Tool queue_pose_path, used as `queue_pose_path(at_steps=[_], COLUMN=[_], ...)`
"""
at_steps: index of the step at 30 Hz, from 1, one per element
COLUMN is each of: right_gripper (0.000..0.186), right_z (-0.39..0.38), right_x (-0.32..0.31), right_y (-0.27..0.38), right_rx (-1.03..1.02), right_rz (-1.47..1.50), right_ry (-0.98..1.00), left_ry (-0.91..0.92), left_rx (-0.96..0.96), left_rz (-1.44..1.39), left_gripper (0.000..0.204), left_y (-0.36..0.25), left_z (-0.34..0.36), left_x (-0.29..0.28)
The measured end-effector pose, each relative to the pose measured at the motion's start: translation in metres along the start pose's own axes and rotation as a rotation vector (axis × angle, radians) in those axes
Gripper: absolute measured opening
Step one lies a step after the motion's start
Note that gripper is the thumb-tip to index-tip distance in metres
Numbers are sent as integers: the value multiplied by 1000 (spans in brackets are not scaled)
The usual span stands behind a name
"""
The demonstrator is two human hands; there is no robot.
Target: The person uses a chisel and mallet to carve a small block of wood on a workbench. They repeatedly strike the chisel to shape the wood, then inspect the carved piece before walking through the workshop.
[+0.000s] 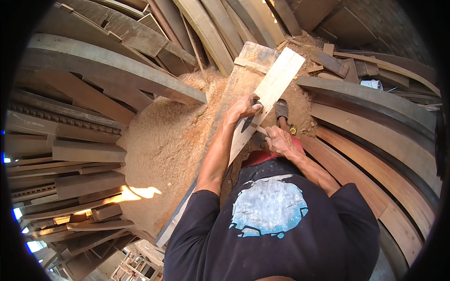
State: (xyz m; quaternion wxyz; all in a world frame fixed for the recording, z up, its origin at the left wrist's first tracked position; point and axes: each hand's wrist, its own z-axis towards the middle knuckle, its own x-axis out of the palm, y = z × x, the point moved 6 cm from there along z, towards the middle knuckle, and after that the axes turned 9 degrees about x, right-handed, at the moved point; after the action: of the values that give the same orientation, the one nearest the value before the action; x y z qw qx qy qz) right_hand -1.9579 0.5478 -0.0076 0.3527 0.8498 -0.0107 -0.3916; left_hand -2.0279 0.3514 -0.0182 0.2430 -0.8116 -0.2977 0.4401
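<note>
A pale wooden board (274,84) lies slantwise along a narrow, weathered bench (240,80). My left hand (241,108) is closed over its left edge, around a small dark tool whose kind I cannot make out, as the fingers cover most of it. Just nearer to me, my right hand (280,140) grips the wooden handle of what looks like a hammer (259,129). Its dark head sits over the board, close below my left hand; whether it touches the wood is unclear. A short wooden strip (251,65) crosses the bench near the board's far end.
Sawdust (159,140) is heaped left of the bench. Large planks (108,65) lean at the left and far side; more curved-looking boards (370,154) are stacked at the right. By my foot (281,110) lies a yellow tape measure (293,129). A white container (371,85) stands farther right.
</note>
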Motion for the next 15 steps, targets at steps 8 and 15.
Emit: queue_pose_path(at_steps=[8, 15], right_gripper=[32, 33], right_z=[-34, -15], right_x=[-28, -69], right_y=[-42, -67], right_rx=[136, 206], right_rz=[1, 327], right_ry=[393, -126], left_ry=[-261, -693], left_rx=[95, 62], left_rz=[98, -1422], left_gripper=[21, 15], left_y=[-15, 18], left_z=[-31, -100], left_x=[22, -22])
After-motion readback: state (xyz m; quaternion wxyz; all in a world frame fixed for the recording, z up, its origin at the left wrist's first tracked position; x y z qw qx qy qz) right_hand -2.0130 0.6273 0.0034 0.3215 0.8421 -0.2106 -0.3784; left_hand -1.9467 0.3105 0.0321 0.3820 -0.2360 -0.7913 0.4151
